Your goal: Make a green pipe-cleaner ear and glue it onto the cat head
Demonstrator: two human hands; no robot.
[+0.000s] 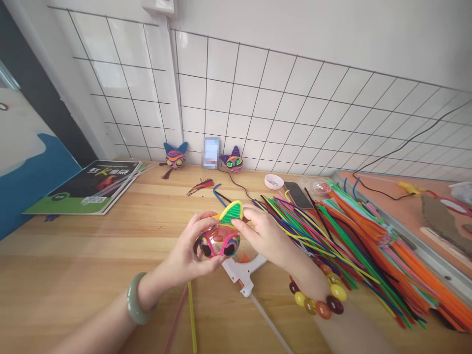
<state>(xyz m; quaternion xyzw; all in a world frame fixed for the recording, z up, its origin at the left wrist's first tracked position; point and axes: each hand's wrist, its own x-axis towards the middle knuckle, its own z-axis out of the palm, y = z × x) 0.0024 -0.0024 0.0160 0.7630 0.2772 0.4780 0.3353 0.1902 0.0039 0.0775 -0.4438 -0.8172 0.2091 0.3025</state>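
My left hand (189, 250) is wrapped round a clear plastic ball (220, 233) decorated with pink-rimmed, dark-centred eyes made of pipe cleaners. On top of the ball stands a green pipe-cleaner ear (232, 214) edged in yellow. Thumb and fingers of my right hand (266, 235) pinch this ear at its right side and base. Whether the ear is fixed to the ball cannot be made out. Just below my hands lies a white glue gun (245, 274) with a glue stick (271, 322) sticking out of its back. Yellow (192, 317) and pink pipe cleaners lie beside it.
Pipe cleaners (383, 246) in many colours cover the right side. Two finished animal heads (175, 156) (234, 162) and a lit screen (211, 152) stand by the wall. A pink bowl (274, 182), a dark phone (298, 195) and magazines (88, 187) lie farther back.
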